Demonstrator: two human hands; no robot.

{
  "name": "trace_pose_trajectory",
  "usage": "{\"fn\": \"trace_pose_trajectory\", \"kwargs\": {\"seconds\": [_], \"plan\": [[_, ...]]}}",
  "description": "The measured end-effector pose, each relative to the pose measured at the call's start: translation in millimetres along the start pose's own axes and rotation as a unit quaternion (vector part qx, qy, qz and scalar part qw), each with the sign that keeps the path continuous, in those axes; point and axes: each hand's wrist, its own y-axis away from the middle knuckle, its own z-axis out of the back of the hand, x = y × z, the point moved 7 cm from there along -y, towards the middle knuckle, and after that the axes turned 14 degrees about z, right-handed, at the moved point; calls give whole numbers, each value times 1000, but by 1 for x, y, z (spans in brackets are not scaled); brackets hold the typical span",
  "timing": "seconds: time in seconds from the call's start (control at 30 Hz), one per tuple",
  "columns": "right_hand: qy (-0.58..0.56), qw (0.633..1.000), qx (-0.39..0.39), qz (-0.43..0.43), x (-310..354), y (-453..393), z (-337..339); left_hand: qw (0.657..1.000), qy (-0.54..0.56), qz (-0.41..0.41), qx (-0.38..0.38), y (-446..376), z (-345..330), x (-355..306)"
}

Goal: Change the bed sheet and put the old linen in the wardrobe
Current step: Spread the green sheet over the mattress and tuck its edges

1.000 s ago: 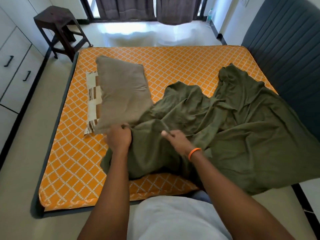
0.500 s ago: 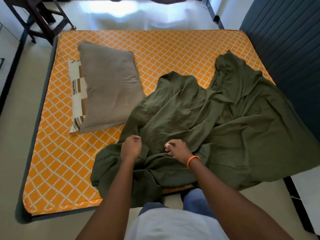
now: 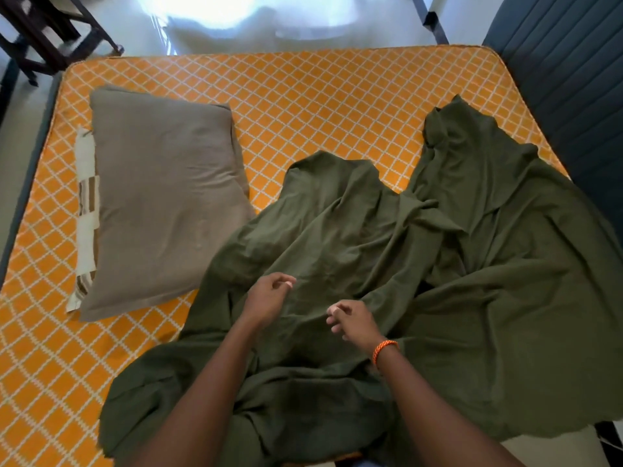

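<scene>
Light source: daylight from the far end of the room, beyond the mattress [image 3: 303, 106].
Glare: the floor [image 3: 215, 18] there is blown out to white (no detail survives).
Brightness: the bed is evenly lit; the near edge is dimmer.
Shadows: soft, in the folds of the green sheet [image 3: 472, 264].
Distortion: wide-angle, the mattress edges bow outward.
Sharpness: slightly soft throughout.

An olive-green sheet [image 3: 455, 257] lay rumpled over the near right part of the orange patterned mattress [image 3: 303, 106], spilling past its near edge. Both hands hovered just above it, the left hand [image 3: 268, 298] and right hand [image 3: 352, 321] with fingers loosely curled, holding nothing. A grey pillow [image 3: 161, 200] rested near the left edge.
</scene>
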Motion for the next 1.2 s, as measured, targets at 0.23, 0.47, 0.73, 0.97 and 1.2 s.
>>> {"fn": "trace_pose_trajectory", "kwargs": {"seconds": [0.23,0.47,0.73,0.97,1.2], "plan": [[32,999,-4,25,-19,-134,58,997,-55,-29,-42,-122,-42,-82],[97,978,-99,159,-3,-268,87,977,-24,-32,-211,-272,-29,-133],[231,933,-246,123,-9,-385,155,993,54,60,-84,-357,-45,-114],[225,973,-19,46,-40,-410,146,992,70,70,73,-338,-64,-123],[322,933,-96,125,105,-399,163,909,-100,31,-402,-274,72,-190]]}}
